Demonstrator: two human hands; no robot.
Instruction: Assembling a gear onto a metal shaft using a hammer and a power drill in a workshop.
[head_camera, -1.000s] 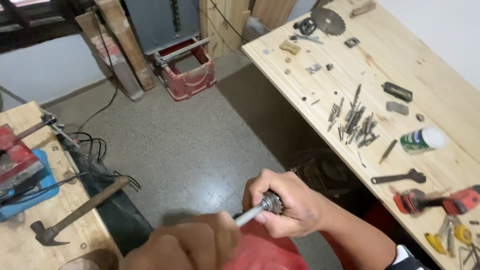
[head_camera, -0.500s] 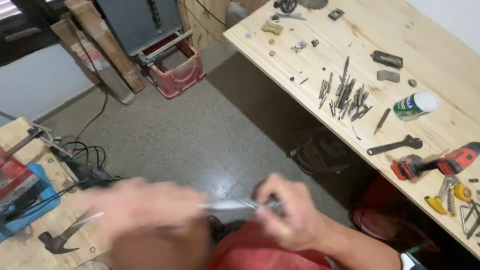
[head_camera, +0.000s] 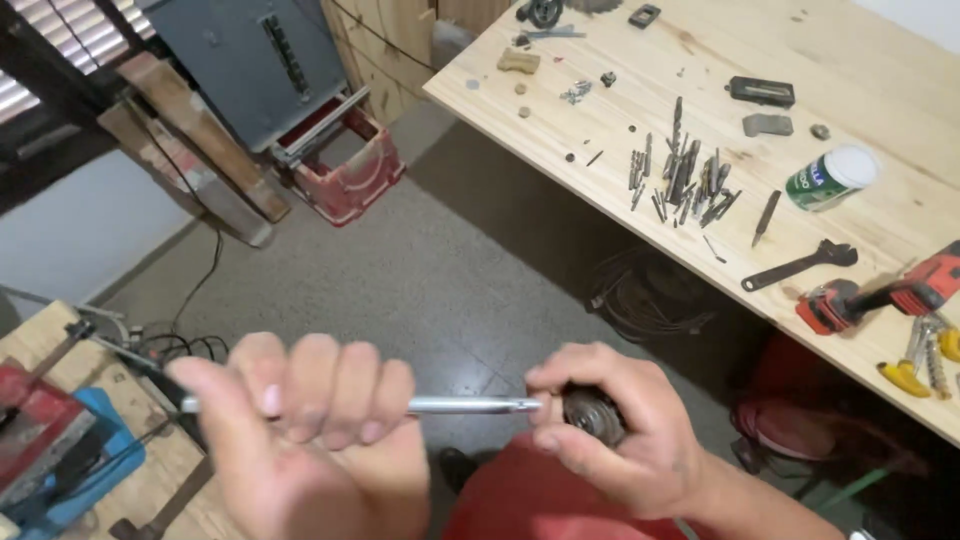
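Head view, left hand (head_camera: 300, 440) fingers closed round metal rod (head_camera: 470, 405), right hand (head_camera: 610, 430) gripping its dark, seemingly knurled end, green-labelled white tub (head_camera: 830, 178) on bench.

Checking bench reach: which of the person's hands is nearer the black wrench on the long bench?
Right. The right hand is below-left of the black wrench; the left hand, gripping the metal rod, is farther left.

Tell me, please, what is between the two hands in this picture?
In the head view, a bare stretch of a slim metal rod spans the gap from the left hand to the right hand, which grips a dark round chuck-like part.
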